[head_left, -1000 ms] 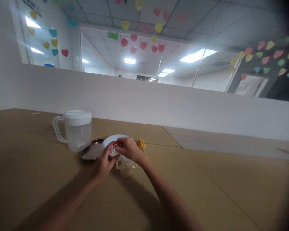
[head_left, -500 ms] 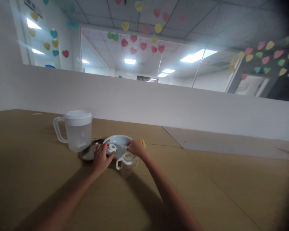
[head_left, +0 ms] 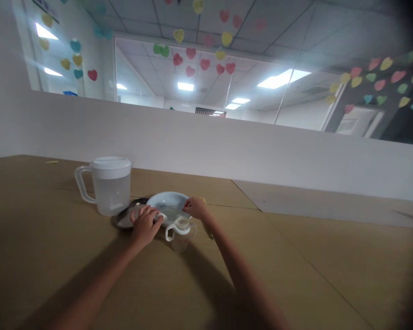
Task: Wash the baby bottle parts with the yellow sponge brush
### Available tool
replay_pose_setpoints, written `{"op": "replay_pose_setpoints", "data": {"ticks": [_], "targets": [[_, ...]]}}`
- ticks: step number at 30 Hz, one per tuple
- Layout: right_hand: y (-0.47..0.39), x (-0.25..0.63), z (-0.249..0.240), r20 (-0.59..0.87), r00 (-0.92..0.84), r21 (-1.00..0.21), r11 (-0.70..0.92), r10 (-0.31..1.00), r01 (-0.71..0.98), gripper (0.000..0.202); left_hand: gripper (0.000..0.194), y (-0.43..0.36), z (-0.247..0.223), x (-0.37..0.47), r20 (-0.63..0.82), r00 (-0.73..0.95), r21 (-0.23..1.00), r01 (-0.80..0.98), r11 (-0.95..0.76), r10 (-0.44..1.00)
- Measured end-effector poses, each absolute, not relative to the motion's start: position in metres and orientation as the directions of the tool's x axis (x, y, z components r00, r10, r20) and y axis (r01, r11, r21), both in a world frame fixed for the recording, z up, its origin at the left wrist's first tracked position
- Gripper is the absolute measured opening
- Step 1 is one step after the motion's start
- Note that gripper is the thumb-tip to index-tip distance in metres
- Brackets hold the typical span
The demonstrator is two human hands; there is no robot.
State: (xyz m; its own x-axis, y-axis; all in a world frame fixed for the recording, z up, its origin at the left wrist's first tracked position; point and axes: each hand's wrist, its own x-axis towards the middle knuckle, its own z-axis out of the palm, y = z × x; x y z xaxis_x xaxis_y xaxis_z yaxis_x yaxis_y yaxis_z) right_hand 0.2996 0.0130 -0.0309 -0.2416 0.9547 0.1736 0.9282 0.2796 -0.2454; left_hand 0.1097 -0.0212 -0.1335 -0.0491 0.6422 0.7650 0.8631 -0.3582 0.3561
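Note:
My left hand (head_left: 145,224) is closed round a small white bottle part (head_left: 161,216), over the front left rim of a pale blue bowl (head_left: 168,198). Its fingers cover most of the part. At the bowl's right rim, my right hand (head_left: 195,208) has its fingertips pinched together; whatever is between them is too small to make out. A clear bottle with white handles (head_left: 181,236) stands upright and uncapped in front of the bowl. Left of the bowl lies a dark-rimmed metal tray (head_left: 124,219), partly behind my left hand.
A large translucent lidded pitcher (head_left: 111,188) stands behind the tray, its handle to the left. Something yellow (head_left: 204,200) shows behind my right wrist. A white wall (head_left: 206,146) rises along the table's (head_left: 296,266) far edge.
My left hand has tipped and turned over the white part, which shows less now. My right hand has shifted slightly right, and the small pale thing at its fingertips no longer shows clearly.

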Motion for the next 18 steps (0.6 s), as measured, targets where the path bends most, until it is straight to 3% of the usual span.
{"op": "replay_pose_setpoints", "data": {"ticks": [5, 11, 15, 18], "targets": [[0.015, 0.306, -0.024, 0.202, -0.232, -0.277, 0.282, 0.952, 0.919, 0.018, 0.027, -0.022, -0.119, 0.103, 0.777, -0.109, 0.391, 0.855, -0.340, 0.620], [0.004, 0.316, -0.001, 0.249, -0.227, -0.325, 0.302, 0.942, 0.896, 0.021, 0.053, -0.029, -0.086, 0.047, 0.833, -0.489, 0.542, 0.814, -0.207, 0.257], [0.000, 0.322, 0.009, 0.316, -0.203, -0.373, 0.318, 0.927, 0.872, 0.018, 0.072, -0.017, -0.093, -0.003, 0.604, -0.770, 0.796, 0.596, -0.105, 0.206], [-0.001, 0.325, 0.014, 0.340, -0.189, -0.392, 0.322, 0.921, 0.862, 0.018, 0.063, 0.000, -0.103, -0.032, 0.357, -0.892, 0.930, 0.367, -0.017, 0.276]]}}
